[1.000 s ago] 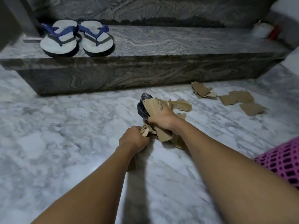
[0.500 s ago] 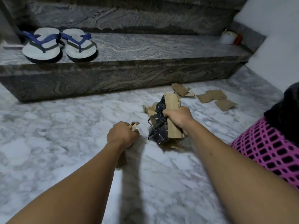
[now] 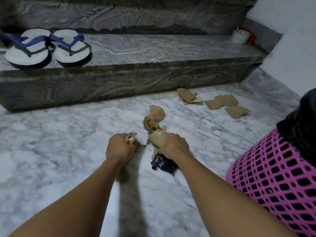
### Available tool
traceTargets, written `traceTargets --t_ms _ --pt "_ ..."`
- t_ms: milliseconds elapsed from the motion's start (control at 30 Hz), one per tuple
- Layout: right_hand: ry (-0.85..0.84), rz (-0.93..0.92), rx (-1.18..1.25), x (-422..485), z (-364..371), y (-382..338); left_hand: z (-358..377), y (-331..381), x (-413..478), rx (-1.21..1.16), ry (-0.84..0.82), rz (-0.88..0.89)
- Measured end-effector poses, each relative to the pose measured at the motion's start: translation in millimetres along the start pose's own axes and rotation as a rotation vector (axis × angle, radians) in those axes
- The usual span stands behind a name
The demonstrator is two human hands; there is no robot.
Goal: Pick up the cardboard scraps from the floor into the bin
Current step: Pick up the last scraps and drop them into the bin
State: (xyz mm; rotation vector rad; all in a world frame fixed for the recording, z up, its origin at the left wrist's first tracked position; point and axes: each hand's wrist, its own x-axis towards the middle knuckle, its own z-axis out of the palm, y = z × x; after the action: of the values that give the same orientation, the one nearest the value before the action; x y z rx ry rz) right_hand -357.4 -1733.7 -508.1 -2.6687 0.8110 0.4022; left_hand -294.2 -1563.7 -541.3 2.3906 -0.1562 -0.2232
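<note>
Marble floor (image 3: pixel 51 142) — cardboard scraps (image 3: pixel 220 104), pink bin (image 3: pixel 273 177).

No writing, label, brand or number could be read on anything in view (the small white container (image 3: pixel 239 37) on the step was too blurred to show any print).

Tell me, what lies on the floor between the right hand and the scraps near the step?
In the head view, one crumpled cardboard scrap lies between the right hand and the far scraps; otherwise bare marble.
</note>
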Motion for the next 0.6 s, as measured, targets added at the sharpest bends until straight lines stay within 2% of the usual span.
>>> traceTargets --t_ms 167,300,433,600 --pt "-0.068 -0.004 0.084 6.1 0.8 -2.2 16.8 -30.6 -6.8 0.162 0.002 0.186" --pt "-0.075 -0.011 0.146 8.5 6.6 1.8 23.9 -35.1 -10.6 0.238 0.141 0.327" --pt "-0.028 0.025 0.289 11.2 8.6 6.8 32.4 -36.4 -13.7 0.33 0.179 0.27" --pt "0.018 0.098 0.442 9.1 2.7 13.9 29.0 -16.3 -11.4 0.309 0.064 0.107"
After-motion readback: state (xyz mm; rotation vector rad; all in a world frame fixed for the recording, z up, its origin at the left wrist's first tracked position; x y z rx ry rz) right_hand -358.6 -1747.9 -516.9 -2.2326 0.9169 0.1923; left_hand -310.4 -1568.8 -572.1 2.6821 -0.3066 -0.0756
